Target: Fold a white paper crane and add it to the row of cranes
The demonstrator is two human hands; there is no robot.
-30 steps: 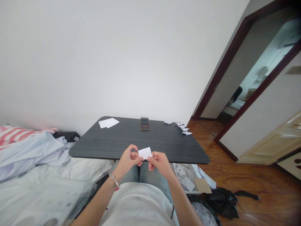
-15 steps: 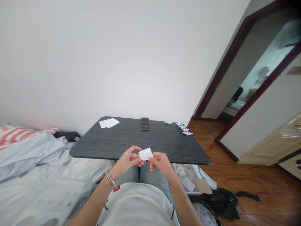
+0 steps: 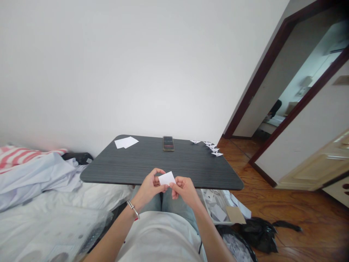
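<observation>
A small white piece of paper, probably folded, is held between both hands just over the front edge of the dark table. My left hand grips its left side, thumb below and forefinger curled along the top. At the lower right corner, my right hand pinches it between thumb and bent fingers. Several folded white paper cranes stand at the table's far right. White paper sheets lie overlapping at the far left.
A phone stands near the table's back edge by the wall. On the left is a bed with clothes and clear plastic. To the right, a box of papers and black plastic bags sit on the wooden floor.
Both hands have shifted slightly left with the paper. My right thumb has slid inward along its lower edge, and the left thumb has come closer to it.
</observation>
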